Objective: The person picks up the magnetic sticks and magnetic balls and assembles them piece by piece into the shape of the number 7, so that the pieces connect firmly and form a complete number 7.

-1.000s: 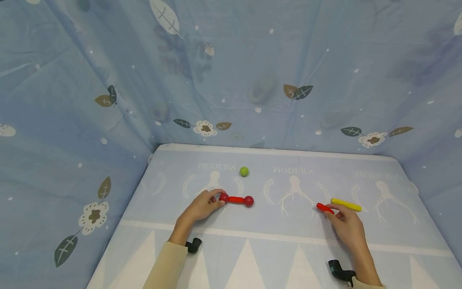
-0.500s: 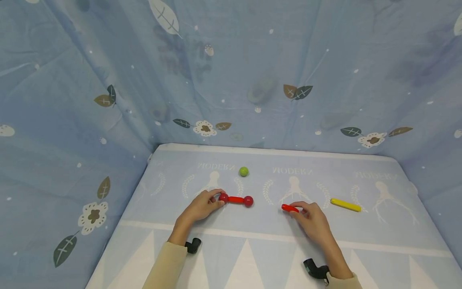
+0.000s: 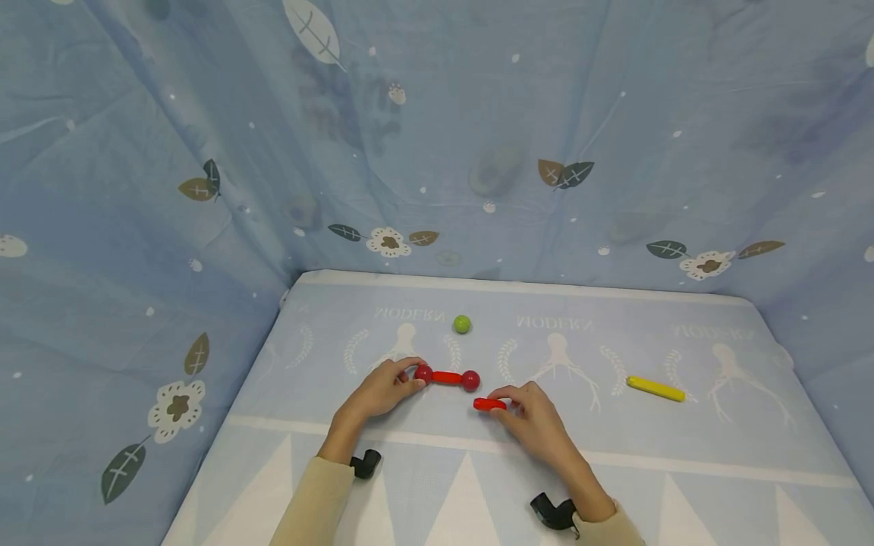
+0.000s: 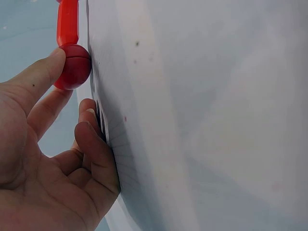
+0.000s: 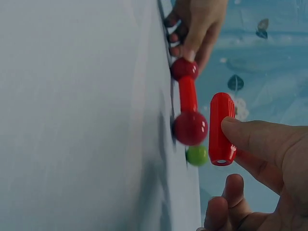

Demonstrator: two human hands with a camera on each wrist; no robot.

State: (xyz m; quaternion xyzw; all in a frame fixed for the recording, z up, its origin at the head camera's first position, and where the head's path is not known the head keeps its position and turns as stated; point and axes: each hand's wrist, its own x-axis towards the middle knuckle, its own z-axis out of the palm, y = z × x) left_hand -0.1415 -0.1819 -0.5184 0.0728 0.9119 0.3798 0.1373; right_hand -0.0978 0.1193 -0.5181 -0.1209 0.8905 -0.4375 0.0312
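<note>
Two dark red balls joined by a bright red rod form a dumbbell shape (image 3: 447, 378) lying on the table. My left hand (image 3: 384, 390) pinches its left ball (image 4: 74, 72) between thumb and index finger, the other fingers curled against the cloth. Between the thumb and fingers of my right hand (image 3: 536, 421) is a loose red rod (image 5: 222, 130), its near end showing a small pale spot. That rod is close to the right ball (image 5: 191, 128), a little nearer to me, with a gap between them in the head view.
A small green ball (image 3: 462, 324) lies behind the dumbbell shape. Off to the right is a yellow rod (image 3: 655, 389). The table (image 3: 546, 303) has a patterned pale blue cover, and blue printed curtains (image 3: 437, 136) close in its back and sides.
My right hand has carried the red rod leftward, away from the yellow rod, to beside the right ball. The left hand and the dumbbell shape have stayed in place.
</note>
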